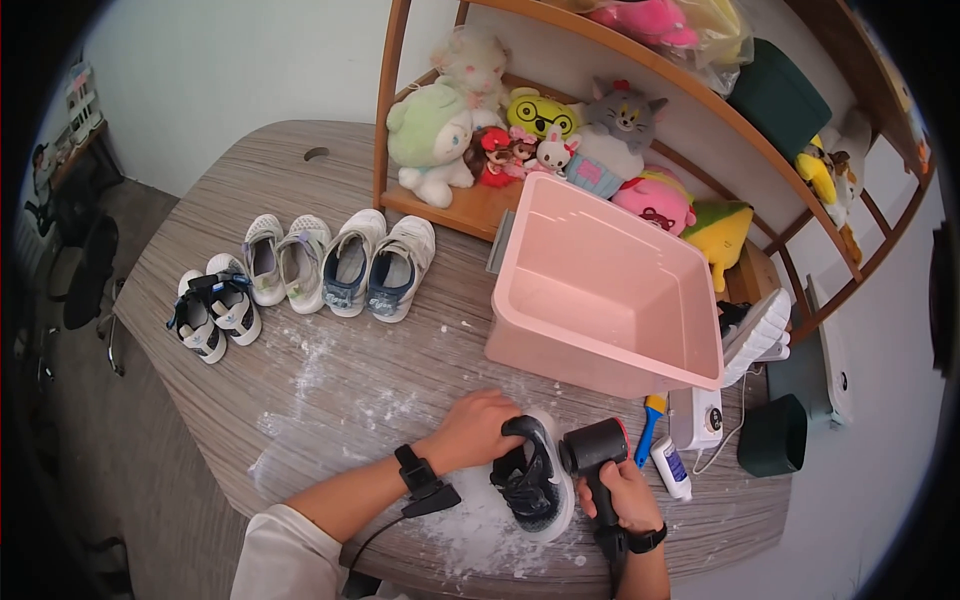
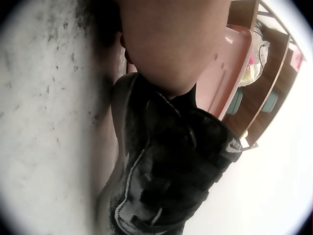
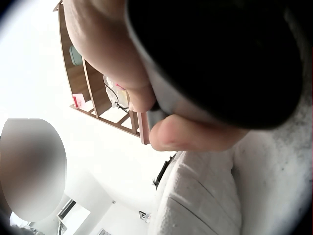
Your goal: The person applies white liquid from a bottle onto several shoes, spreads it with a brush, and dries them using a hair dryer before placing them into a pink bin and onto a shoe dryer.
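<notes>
A black sneaker point(image 1: 528, 480) with a white sole stands near the table's front edge, its heel away from me and its white side edge to the right. My left hand point(image 1: 478, 430) grips it at the heel; in the left wrist view the hand point(image 2: 173, 44) covers the heel opening of the sneaker point(image 2: 166, 161). A black hair dryer point(image 1: 592, 447) is held by its handle in my right hand point(image 1: 628, 497), its nozzle close beside the sole. The right wrist view shows fingers point(image 3: 195, 134) around the dryer point(image 3: 215, 54) and the whitish sole point(image 3: 195, 196).
White powder point(image 1: 420, 540) is scattered over the table point(image 1: 190, 400). Several shoes point(image 1: 350, 265) stand at the back left. Behind my hands are a pink bin point(image 1: 600, 360), a blue-handled brush point(image 1: 645, 440) and a white bottle point(image 1: 672, 470). Plush toys point(image 1: 430, 140) fill a wooden shelf point(image 1: 390, 100).
</notes>
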`<action>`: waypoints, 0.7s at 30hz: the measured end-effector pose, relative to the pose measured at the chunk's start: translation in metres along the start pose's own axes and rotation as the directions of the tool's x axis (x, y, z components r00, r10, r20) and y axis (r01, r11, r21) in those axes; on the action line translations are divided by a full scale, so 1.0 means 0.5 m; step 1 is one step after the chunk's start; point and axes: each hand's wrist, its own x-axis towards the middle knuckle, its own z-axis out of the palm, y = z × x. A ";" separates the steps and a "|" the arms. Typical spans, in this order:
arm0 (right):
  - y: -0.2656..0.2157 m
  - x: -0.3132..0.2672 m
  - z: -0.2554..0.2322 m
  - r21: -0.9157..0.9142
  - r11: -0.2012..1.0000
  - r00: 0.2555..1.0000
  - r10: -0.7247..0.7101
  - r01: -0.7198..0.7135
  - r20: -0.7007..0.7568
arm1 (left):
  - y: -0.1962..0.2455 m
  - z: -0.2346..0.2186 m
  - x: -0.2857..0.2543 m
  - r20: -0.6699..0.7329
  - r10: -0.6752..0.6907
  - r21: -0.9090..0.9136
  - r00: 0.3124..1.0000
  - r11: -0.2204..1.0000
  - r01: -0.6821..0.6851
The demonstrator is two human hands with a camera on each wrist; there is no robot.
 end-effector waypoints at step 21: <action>0.061 -0.115 -0.022 0.084 0.996 1.000 0.013 -0.015 0.024 | 0.003 -0.010 0.004 0.070 -0.024 0.026 0.997 0.999 0.022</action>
